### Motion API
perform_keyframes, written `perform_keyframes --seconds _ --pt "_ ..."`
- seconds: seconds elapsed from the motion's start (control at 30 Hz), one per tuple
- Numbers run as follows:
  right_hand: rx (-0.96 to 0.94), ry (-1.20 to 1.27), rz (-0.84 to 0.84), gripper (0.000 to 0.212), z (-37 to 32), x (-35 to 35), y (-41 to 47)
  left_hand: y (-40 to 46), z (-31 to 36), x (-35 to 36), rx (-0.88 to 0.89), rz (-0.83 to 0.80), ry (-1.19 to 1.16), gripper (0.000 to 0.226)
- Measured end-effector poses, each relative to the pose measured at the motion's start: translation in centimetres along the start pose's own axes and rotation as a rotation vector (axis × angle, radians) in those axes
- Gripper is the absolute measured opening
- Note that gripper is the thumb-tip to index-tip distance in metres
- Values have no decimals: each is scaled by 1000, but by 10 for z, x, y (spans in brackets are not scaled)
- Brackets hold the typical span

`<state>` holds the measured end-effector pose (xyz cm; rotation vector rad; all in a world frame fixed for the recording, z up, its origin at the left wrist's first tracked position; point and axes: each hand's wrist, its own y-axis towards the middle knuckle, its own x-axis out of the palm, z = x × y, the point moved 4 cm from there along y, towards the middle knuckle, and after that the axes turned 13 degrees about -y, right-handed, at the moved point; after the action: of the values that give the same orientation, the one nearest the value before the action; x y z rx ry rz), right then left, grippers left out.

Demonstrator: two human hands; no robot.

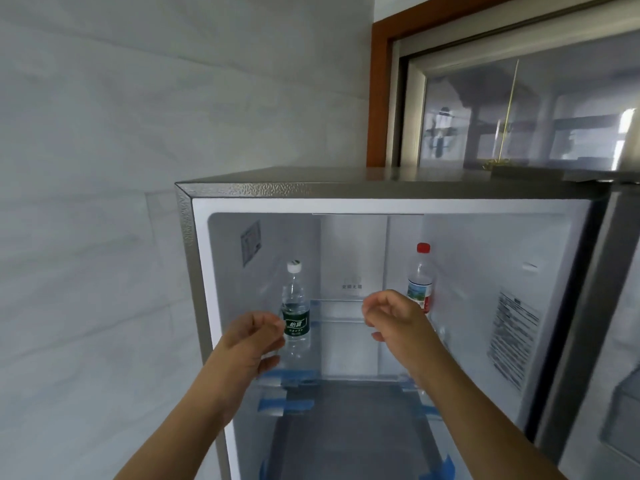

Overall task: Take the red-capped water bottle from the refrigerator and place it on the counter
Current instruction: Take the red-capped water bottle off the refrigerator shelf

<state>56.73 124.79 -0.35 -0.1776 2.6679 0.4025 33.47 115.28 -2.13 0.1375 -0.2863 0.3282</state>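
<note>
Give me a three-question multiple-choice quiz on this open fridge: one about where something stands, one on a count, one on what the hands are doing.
1. Where does the red-capped water bottle stand in the refrigerator?
A. right side
B. left side
C. door rack

2. How many bottles are inside?
A. one
B. two
C. four

3. What does the right hand hold?
A. the red-capped bottle
B. a cup
C. nothing

Answers:
1 A: it stands at the right, behind the right hand.
2 B: only it and the white-capped, green-labelled bottle by the left hand show.
3 C: its curled fingers are empty, in front of the bottle.
</note>
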Motion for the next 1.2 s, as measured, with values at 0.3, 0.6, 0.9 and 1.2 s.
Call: perform_keyframes --seconds 0.3,0.6,0.9,1.2 --pt "59 -41 106 4 9 -3 42 66 -10 6 11 -98 -18 14" --pt "145 -94 381 11 46 -29 115 88 -10 15 14 -129 -71 7" --pt "222 -227 580 72 104 -74 196 106 -17 38 58 -146 -80 23" --pt "245 -207 521 89 129 -59 240 117 -39 54 -16 -162 -93 40"
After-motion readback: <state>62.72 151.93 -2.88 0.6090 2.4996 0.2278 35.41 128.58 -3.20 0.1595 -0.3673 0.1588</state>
